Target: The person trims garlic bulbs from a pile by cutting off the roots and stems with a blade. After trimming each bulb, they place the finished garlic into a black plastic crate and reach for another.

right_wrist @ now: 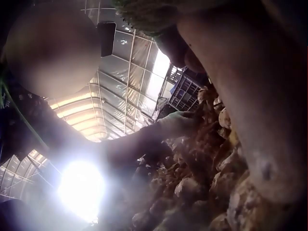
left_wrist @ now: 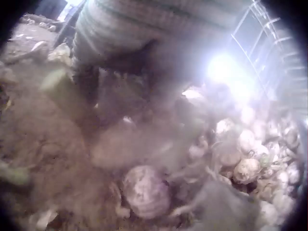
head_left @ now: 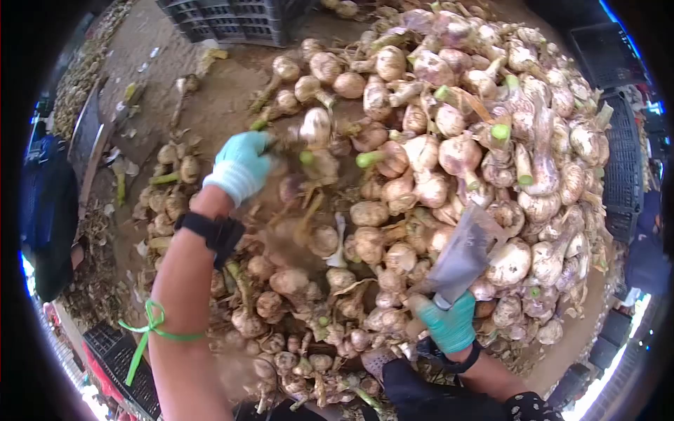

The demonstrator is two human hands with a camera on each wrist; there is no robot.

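Observation:
My left hand (head_left: pixel 242 165), in a pale teal and white glove, reaches over the left part of a heap of garlic bulbs (head_left: pixel 460 151). Its fingertips are blurred among bulbs and dry stems, and I cannot tell whether they hold one. A garlic bulb (left_wrist: pixel 147 191) lies below the glove (left_wrist: pixel 144 29) in the left wrist view. At the lower right my right hand (head_left: pixel 449 323), gloved in teal, grips a cleaver (head_left: pixel 463 256) by its handle. The broad grey blade slants up and right over the bulbs. Blurred fingers (right_wrist: pixel 276 178) fill the right side of the right wrist view.
A dark plastic crate (head_left: pixel 228 21) stands at the top, with more crates (head_left: pixel 621 154) along the right edge. Loose bulbs and dry scraps litter the dirt floor (head_left: pixel 151 77) on the left. A shoe (head_left: pixel 379 361) sits at the heap's near edge.

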